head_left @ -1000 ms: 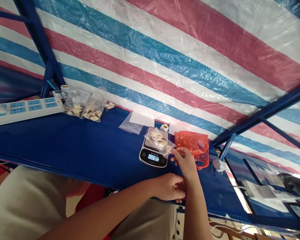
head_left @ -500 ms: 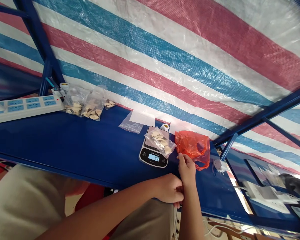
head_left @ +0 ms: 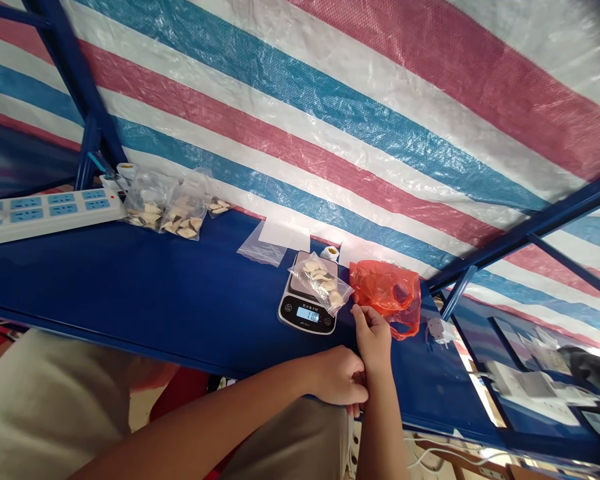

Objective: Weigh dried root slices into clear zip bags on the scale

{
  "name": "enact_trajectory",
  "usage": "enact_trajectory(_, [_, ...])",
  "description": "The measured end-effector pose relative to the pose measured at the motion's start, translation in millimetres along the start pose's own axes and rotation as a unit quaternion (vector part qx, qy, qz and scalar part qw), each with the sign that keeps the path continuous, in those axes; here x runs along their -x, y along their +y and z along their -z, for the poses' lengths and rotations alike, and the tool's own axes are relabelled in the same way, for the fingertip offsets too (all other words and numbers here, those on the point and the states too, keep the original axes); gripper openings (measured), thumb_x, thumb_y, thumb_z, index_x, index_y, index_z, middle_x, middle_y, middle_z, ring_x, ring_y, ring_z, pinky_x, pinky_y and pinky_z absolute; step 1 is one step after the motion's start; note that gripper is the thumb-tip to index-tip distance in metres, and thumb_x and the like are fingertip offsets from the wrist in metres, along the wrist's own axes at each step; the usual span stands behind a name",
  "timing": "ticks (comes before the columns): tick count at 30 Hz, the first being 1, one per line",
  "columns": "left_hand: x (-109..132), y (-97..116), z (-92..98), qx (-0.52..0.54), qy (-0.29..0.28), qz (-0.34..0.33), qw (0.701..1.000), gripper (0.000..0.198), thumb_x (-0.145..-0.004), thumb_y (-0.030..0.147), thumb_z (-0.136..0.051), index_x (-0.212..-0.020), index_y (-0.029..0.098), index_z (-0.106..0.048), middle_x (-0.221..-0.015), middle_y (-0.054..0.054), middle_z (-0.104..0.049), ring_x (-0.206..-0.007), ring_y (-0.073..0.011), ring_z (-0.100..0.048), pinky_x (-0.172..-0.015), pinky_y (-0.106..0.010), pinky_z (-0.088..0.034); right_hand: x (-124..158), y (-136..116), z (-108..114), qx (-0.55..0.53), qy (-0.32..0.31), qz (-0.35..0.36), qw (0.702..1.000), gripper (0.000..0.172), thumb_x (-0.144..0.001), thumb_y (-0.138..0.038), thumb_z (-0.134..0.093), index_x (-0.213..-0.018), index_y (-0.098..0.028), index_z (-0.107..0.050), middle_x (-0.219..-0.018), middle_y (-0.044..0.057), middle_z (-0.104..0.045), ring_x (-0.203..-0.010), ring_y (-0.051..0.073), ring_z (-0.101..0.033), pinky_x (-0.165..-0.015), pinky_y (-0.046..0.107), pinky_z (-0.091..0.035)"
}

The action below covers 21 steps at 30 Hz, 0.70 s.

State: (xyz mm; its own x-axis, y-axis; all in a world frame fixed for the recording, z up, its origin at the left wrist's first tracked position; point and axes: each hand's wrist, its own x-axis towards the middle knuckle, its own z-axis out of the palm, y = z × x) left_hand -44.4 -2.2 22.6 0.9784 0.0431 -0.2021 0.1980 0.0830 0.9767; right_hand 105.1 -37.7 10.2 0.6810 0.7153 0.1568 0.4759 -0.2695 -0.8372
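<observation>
A kitchen scale (head_left: 307, 319) stands on the blue table; its lit display seems to read 11.0. Across its plate lies a clear zip bag (head_left: 321, 283) of pale dried slices, its lower right corner hanging over the scale's edge. My right hand (head_left: 374, 333) rests just right of the scale, thumb and finger pressed together close to that corner, with nothing visible between them. Curled closed, my left hand (head_left: 341, 379) lies against my right wrist; its palm is hidden. Beyond my right fingers is a crumpled red plastic bag (head_left: 380, 283).
Bags of slices (head_left: 184, 217) stand at the back left, beside a white power strip (head_left: 55, 212). A flat clear bag (head_left: 260, 247) and white paper (head_left: 285, 235) lie behind the scale, near a small white roll (head_left: 329, 253). A striped tarp (head_left: 280, 133) hangs behind the table.
The scale's reading has changed from about 9.4 to about 11.0. My right fingertips have shifted very slightly left; the left hand and the bags look unmoved.
</observation>
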Motion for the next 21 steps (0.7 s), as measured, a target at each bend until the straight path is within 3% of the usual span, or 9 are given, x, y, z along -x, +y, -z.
enact_trajectory(12, [1, 3, 1.2, -0.017, 0.004, -0.004, 1.000, 0.014, -0.068, 0.008, -0.057, -0.067, 0.019, -0.064, -0.061, 0.002, -0.069, -0.062, -0.0165, -0.070, -0.066, -0.028, -0.054, 2, -1, -2, -0.023, -0.008, 0.010, 1.000, 0.051, -0.084, -0.066, -0.067, -0.089, -0.017, -0.078, -0.071, 0.006, -0.069, -0.066, 0.020, -0.058, -0.064, 0.032, -0.047])
enact_trajectory(17, [2, -2, -6.3, -0.026, 0.005, -0.022, 0.999, 0.008, -0.072, 0.013, -0.061, -0.068, 0.019, -0.063, -0.061, 0.001, -0.067, -0.060, -0.0156, -0.067, -0.063, -0.027, -0.053, 7, -9, -1, -0.085, -0.011, 0.001, 0.996, 0.049, -0.080, -0.065, -0.072, -0.089, -0.017, -0.077, -0.061, -0.001, -0.057, -0.054, 0.015, -0.043, -0.055, 0.030, -0.040])
enact_trajectory(19, [9, -3, -10.5, -0.081, 0.038, -0.067, 0.994, 0.010, -0.076, 0.018, -0.063, -0.067, 0.020, -0.061, -0.063, 0.001, -0.067, -0.059, -0.0139, -0.064, -0.061, -0.025, -0.050, 8, -12, 0, -0.116, -0.028, -0.016, 0.993, 0.051, -0.077, -0.065, -0.075, -0.093, -0.017, -0.078, -0.060, -0.003, -0.052, -0.051, 0.013, -0.036, -0.051, 0.029, -0.035])
enact_trajectory(21, [21, 2, -6.4, -0.195, 0.118, -0.146, 0.963, 0.022, -0.082, 0.025, -0.064, -0.062, 0.020, -0.056, -0.062, 0.000, -0.065, -0.059, -0.0129, -0.060, -0.062, -0.026, -0.047, 10, -14, 0, -0.129, -0.044, -0.019, 0.991, 0.052, -0.077, -0.063, -0.076, -0.100, -0.016, -0.079, -0.061, -0.003, -0.050, -0.052, 0.012, -0.034, -0.050, 0.029, -0.033])
